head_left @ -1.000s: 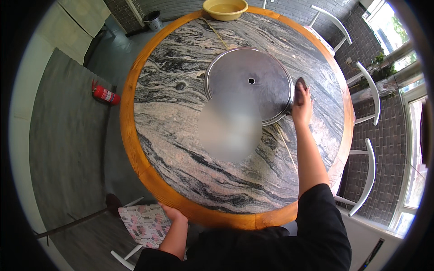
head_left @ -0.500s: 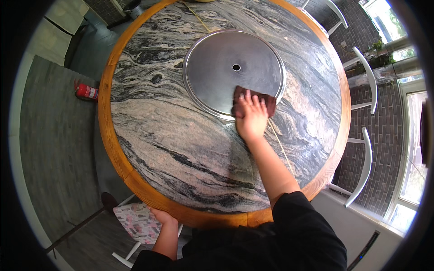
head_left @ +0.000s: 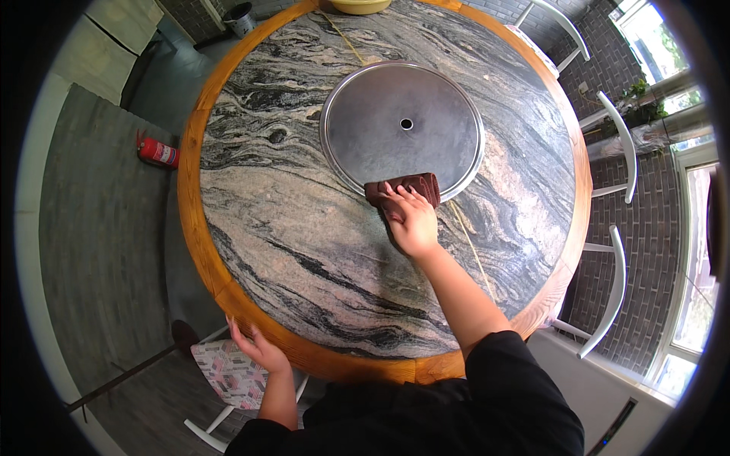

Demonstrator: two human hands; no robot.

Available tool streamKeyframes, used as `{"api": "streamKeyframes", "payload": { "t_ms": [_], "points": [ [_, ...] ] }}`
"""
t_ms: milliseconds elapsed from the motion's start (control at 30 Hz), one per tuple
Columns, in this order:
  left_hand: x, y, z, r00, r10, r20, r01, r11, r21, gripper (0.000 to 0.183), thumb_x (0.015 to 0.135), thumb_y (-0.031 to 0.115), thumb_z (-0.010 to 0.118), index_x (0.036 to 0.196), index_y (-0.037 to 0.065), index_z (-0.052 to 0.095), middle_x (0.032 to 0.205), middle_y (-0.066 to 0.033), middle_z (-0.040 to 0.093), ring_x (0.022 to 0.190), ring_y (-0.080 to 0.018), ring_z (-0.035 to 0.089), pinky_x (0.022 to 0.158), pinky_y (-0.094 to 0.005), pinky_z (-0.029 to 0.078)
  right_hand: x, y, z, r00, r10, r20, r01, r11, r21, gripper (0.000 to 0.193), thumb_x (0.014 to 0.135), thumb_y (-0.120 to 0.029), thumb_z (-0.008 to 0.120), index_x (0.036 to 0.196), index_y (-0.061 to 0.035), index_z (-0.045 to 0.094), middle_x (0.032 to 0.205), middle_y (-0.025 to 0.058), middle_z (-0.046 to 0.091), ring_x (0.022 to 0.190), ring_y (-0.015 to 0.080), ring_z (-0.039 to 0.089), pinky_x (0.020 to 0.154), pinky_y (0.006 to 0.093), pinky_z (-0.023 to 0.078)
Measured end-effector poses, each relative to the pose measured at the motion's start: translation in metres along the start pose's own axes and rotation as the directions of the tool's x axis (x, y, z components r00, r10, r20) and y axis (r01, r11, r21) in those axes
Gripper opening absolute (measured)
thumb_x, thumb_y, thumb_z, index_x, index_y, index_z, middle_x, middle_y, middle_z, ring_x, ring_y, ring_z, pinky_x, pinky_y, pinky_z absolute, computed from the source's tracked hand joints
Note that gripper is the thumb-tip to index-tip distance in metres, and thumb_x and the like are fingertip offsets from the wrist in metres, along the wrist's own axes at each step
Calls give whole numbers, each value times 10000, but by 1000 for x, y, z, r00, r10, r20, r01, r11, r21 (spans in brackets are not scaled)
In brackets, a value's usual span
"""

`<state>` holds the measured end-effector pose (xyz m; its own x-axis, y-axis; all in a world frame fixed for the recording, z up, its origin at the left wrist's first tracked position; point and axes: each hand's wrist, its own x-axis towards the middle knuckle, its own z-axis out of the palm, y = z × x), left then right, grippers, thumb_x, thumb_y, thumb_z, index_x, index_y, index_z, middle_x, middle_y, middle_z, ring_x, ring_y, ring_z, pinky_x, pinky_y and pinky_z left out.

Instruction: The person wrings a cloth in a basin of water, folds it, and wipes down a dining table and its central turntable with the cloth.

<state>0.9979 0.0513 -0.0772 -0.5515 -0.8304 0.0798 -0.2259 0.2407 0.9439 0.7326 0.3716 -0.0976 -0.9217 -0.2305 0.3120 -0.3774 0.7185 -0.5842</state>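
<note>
A folded dark brown cloth [head_left: 420, 185] lies across the near rim of a round metal lid [head_left: 372, 114]. My right hand [head_left: 411, 224] is on the cloth, its fingers over it and pressing it against the rim. The lid has a small hole in its middle and sits in the centre of a round stone-topped table [head_left: 266, 205] with a wooden border. At the near left, my left hand [head_left: 258, 351] is open and holds nothing. Its fingers are apart, beside the wooden border and above a patterned chair seat [head_left: 228, 372].
White chairs [head_left: 620, 144] stand along the table's right side. A yellow basin [head_left: 360, 6] sits at the far edge of the table. On the left are a red fire extinguisher [head_left: 158, 152] and a dark bucket [head_left: 241, 21]. Windows [head_left: 698, 220] line the right wall.
My right hand has drawn the cloth left and toward me, from the lid's surface to its near rim. My left hand has lifted off the table border and its fingers have spread.
</note>
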Motion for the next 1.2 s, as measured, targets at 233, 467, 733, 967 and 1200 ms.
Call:
{"api": "streamKeyframes", "payload": {
  "t_ms": [233, 467, 733, 967, 1200],
  "points": [
    [13, 92, 183, 384, 230, 894, -891, 345, 294, 686, 1057, 469, 509, 1533, -13, 408, 1677, -237, 242, 1515, -414, 302, 1256, -529, 203, 21, 37, -68, 539, 738, 406, -327, -261, 908, 497, 997, -301, 633, 1430, -69, 552, 1380, 97, 626, 1269, 289, 584, 1136, 455, 439],
    [-14, 95, 288, 327, 237, 915, -921, 297, 252, 978, 957, 732, 460, 1570, -25, 371, 1700, -235, 186, 1547, -383, 260, 1274, -520, 136, 91, 205, -122, 895, 429, -120, -267, 734, 625, 532, 1050, -283, 605, 1492, -18, 471, 1460, 129, 554, 1344, 238, 533, 1130, 402, 433],
    [-8, 86, 290, 274, 261, 926, -937, 290, 196, 1078, 838, 812, 560, 1511, -25, 469, 1638, -271, 319, 1504, -391, 353, 1277, -528, 143, 154, 215, -15, 929, -228, -292, -48, 708, -705, 374, 1005, -280, 611, 1301, -52, 595, 1162, 148, 647, 1069, 313, 628, 922, 440, 499],
    [5, 84, 298, 216, 427, 878, -928, 369, 49, 956, 812, 725, 678, 1372, -46, 606, 1509, -285, 496, 1370, -418, 519, 1222, -557, 295, 224, 169, 30, 977, -139, -164, -24, 687, -726, 407, 963, -291, 647, 1284, -46, 596, 1147, 142, 644, 1039, 304, 626, 905, 427, 503],
    [7, 77, 299, 196, 452, 870, -924, 383, 9, 940, 825, 717, 660, 1345, -65, 616, 1491, -285, 510, 1352, -427, 534, 1191, -564, 345, 258, 151, 54, 925, -350, -146, 148, 688, -711, 281, 992, -210, 587, 1205, -27, 608, 1054, 140, 637, 938, 296, 632, 837, 409, 521]
  ]
}}
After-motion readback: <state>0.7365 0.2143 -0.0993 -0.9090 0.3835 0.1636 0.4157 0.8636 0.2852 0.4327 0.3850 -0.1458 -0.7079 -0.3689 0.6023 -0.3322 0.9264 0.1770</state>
